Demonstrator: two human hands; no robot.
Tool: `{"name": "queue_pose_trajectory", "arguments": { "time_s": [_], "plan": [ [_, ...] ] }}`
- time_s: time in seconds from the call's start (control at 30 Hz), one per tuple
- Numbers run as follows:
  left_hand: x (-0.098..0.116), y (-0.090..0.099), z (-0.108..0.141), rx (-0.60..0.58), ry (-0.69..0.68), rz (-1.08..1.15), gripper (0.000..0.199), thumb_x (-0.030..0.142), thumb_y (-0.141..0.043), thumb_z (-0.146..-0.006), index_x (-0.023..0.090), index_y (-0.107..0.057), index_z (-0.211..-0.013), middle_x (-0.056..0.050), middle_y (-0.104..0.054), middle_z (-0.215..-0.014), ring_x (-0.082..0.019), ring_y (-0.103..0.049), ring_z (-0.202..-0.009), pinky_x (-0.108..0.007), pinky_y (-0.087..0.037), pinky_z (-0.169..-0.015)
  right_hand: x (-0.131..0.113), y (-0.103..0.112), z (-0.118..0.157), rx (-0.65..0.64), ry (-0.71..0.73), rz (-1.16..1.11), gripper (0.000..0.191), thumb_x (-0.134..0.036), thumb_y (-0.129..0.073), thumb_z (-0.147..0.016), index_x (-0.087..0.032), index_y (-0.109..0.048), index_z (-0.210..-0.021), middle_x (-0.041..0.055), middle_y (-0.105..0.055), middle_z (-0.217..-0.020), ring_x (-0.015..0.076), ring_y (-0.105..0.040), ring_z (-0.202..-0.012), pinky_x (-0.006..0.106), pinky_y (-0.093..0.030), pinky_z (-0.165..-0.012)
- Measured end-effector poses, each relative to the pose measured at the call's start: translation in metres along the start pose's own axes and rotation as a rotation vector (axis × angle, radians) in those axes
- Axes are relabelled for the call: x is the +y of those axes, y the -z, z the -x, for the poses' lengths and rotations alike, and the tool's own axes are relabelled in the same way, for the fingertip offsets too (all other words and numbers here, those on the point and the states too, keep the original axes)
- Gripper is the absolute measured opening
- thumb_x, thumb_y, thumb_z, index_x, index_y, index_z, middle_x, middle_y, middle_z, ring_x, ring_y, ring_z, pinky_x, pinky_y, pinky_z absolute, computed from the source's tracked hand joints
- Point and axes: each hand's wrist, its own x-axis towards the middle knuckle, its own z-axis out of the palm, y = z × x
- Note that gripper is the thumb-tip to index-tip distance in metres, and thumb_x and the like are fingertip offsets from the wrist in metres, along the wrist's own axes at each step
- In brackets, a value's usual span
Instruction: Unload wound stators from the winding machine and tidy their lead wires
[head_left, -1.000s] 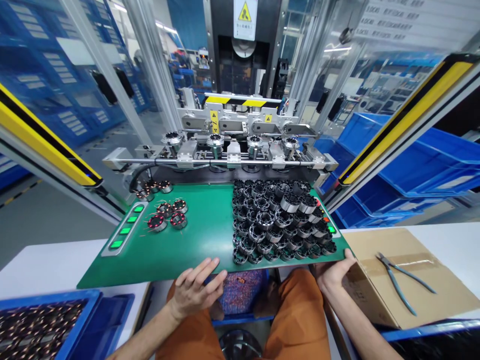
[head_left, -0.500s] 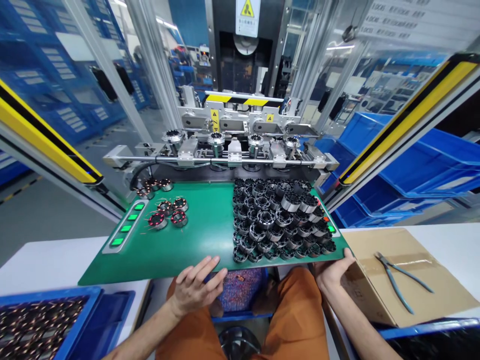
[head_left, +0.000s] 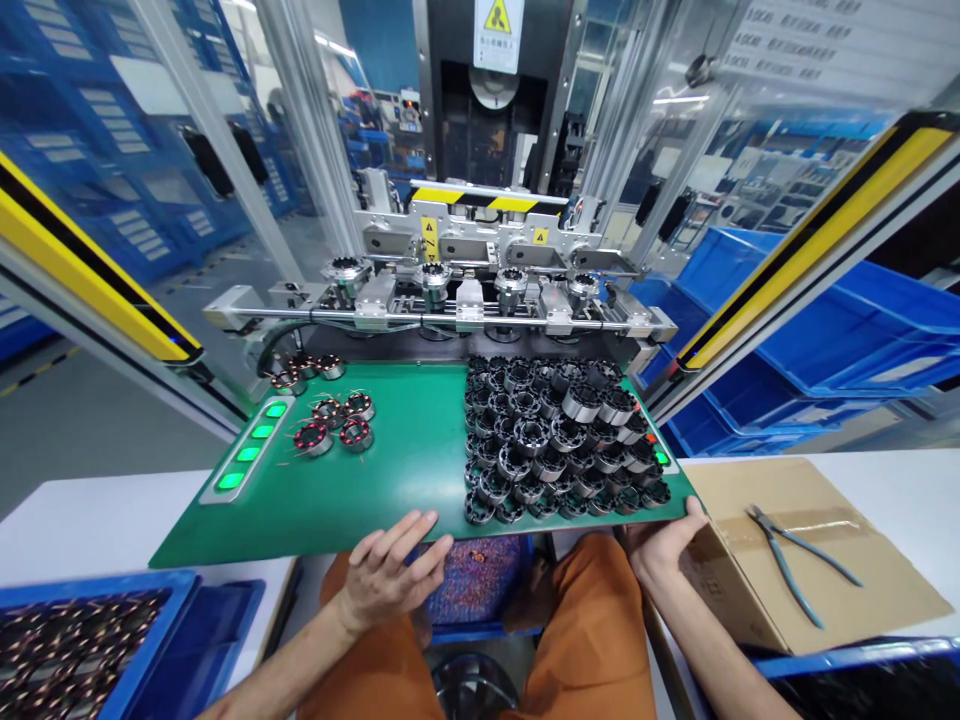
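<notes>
My left hand (head_left: 397, 570) rests on the front edge of the green work surface (head_left: 405, 480), fingers spread and holding nothing. At the front right corner of that surface, my right hand (head_left: 667, 540) touches the edge with its fingertips; part of it is hidden beneath. Bare black-and-silver stator cores (head_left: 532, 437) stand stacked in rows on the right half. Several copper-wound stators (head_left: 357, 433) lie at the left, with loose wire ends. Behind the surface, the machine (head_left: 469, 300) carries a row of cores on its holders.
Pliers (head_left: 787, 565) lie on a cardboard box (head_left: 825, 500) at the right. A blue bin (head_left: 180, 600) of wound stators stands front left. Yellow-black posts (head_left: 817, 240) flank the machine. Blue crates (head_left: 847, 330) are stacked at right.
</notes>
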Motion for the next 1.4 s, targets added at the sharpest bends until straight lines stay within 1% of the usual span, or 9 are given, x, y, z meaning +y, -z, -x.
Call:
{"name": "queue_pose_trajectory", "arguments": {
  "time_s": [0.1, 0.2, 0.33, 0.47, 0.63, 0.9, 1.1, 1.27, 1.4],
  "plan": [
    [-0.001, 0.0, 0.0, -0.004, -0.002, 0.002, 0.047, 0.03, -0.091, -0.085, 0.037, -0.075, -0.128, 0.002, -0.079, -0.139, -0.018, -0.069, -0.132, -0.036, -0.042, -0.113, -0.003, -0.004, 0.004, 0.003, 0.006, 0.008, 0.08, -0.078, -0.063, -0.079, -0.021, -0.075, -0.134, 0.0086, -0.082, -0.13, 0.0307, -0.075, -0.123, 0.047, -0.068, -0.1],
    [-0.001, 0.0, 0.001, -0.003, 0.003, 0.0, 0.046, 0.03, -0.092, -0.084, 0.037, -0.075, -0.126, 0.003, -0.079, -0.137, -0.017, -0.07, -0.128, -0.036, -0.043, -0.113, -0.005, -0.007, 0.006, -0.018, 0.032, 0.014, 0.081, -0.078, -0.065, -0.078, -0.021, -0.075, -0.134, 0.0094, -0.082, -0.13, 0.0325, -0.074, -0.127, 0.052, -0.067, -0.106],
    [0.0, -0.001, 0.001, 0.004, -0.001, 0.001, 0.042, 0.03, -0.091, -0.086, 0.037, -0.076, -0.125, 0.002, -0.08, -0.133, -0.017, -0.071, -0.124, -0.036, -0.042, -0.114, -0.004, -0.006, 0.005, -0.018, 0.084, 0.013, 0.08, -0.079, -0.067, -0.08, -0.021, -0.075, -0.134, 0.0083, -0.081, -0.133, 0.0315, -0.072, -0.132, 0.05, -0.065, -0.11],
    [-0.001, -0.003, 0.003, -0.001, -0.005, -0.007, 0.038, 0.031, -0.09, -0.088, 0.036, -0.076, -0.123, 0.0, -0.081, -0.13, -0.018, -0.07, -0.125, -0.037, -0.04, -0.118, -0.001, -0.001, 0.001, -0.037, 0.08, -0.011, 0.077, -0.076, -0.067, -0.083, -0.02, -0.075, -0.135, 0.0091, -0.081, -0.133, 0.0311, -0.073, -0.128, 0.049, -0.066, -0.105],
    [-0.001, -0.003, 0.006, -0.014, -0.009, -0.009, 0.042, 0.034, -0.091, -0.086, 0.038, -0.076, -0.125, 0.0, -0.08, -0.136, -0.019, -0.068, -0.135, -0.038, -0.039, -0.122, 0.0, 0.002, -0.004, -0.028, 0.053, 0.003, 0.076, -0.076, -0.063, -0.083, -0.022, -0.076, -0.134, 0.0081, -0.08, -0.136, 0.0304, -0.075, -0.12, 0.045, -0.068, -0.092],
    [0.001, -0.004, 0.011, -0.021, -0.02, -0.025, 0.056, 0.034, -0.091, -0.083, 0.041, -0.074, -0.136, 0.002, -0.076, -0.15, -0.019, -0.062, -0.15, -0.038, -0.036, -0.127, -0.006, -0.008, 0.008, -0.027, 0.07, 0.023, 0.075, -0.077, -0.061, -0.082, -0.021, -0.079, -0.128, 0.0086, -0.081, -0.135, 0.0324, -0.072, -0.128, 0.048, -0.065, -0.1],
    [0.001, -0.002, 0.009, -0.022, -0.006, -0.008, 0.048, 0.033, -0.087, -0.088, 0.04, -0.076, -0.135, 0.001, -0.079, -0.141, -0.017, -0.064, -0.145, -0.036, -0.036, -0.127, -0.009, -0.015, 0.014, -0.021, 0.062, 0.046, 0.079, -0.079, -0.061, -0.077, -0.022, -0.078, -0.13, 0.0087, -0.081, -0.133, 0.0341, -0.074, -0.124, 0.05, -0.065, -0.099],
    [0.001, -0.002, 0.006, -0.012, -0.007, -0.017, 0.054, 0.033, -0.091, -0.084, 0.04, -0.075, -0.135, 0.001, -0.079, -0.142, -0.019, -0.064, -0.145, -0.036, -0.039, -0.123, -0.011, -0.016, 0.015, 0.005, 0.03, 0.047, 0.078, -0.079, -0.062, -0.076, -0.021, -0.078, -0.125, 0.0103, -0.081, -0.132, 0.0351, -0.072, -0.13, 0.053, -0.065, -0.104],
    [0.001, -0.001, 0.003, -0.003, 0.0, -0.018, 0.049, 0.031, -0.089, -0.087, 0.039, -0.075, -0.133, 0.001, -0.08, -0.139, -0.018, -0.068, -0.137, -0.036, -0.039, -0.121, -0.016, -0.016, 0.017, -0.008, 0.013, 0.04, 0.074, -0.073, -0.063, -0.074, -0.021, -0.077, -0.126, 0.0108, -0.082, -0.13, 0.0349, -0.073, -0.13, 0.052, -0.067, -0.099]
  ]
}}
